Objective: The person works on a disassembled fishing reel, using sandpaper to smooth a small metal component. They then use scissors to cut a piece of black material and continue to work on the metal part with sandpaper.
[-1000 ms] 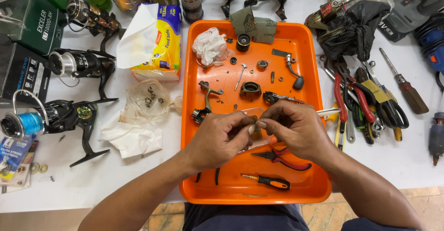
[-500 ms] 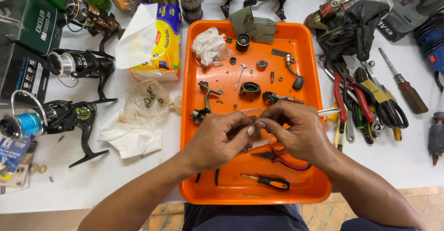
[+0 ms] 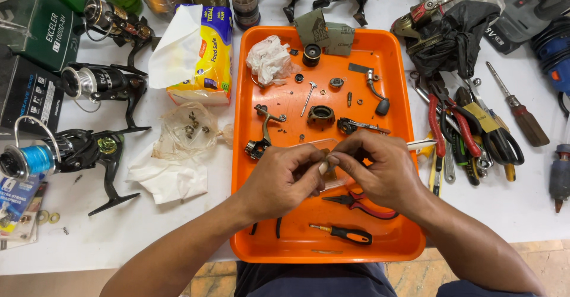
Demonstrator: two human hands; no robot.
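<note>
A: Left hand [image 3: 282,178] and right hand [image 3: 380,169] meet fingertip to fingertip, pinching a small part [image 3: 323,167] above the orange tray [image 3: 392,53].

B: Hazard?

A: A slipped pinch could drop it among the loose parts.

B: Change since earlier?

A: Little; the pinch persists, pliers [image 3: 356,202] untouched.

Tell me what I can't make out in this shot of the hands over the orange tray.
- Small part pinched between the left hand and right hand: head view, covered by the fingertips, kind unclear.
- Clear plastic piece under the hands: mostly hidden by both hands.
- Red-handled pliers on the orange tray: jaws partly behind the right hand.
- Blue power tool: cut off by the right edge.
- Tiny bits in the clear bag: too small to identify.
</note>
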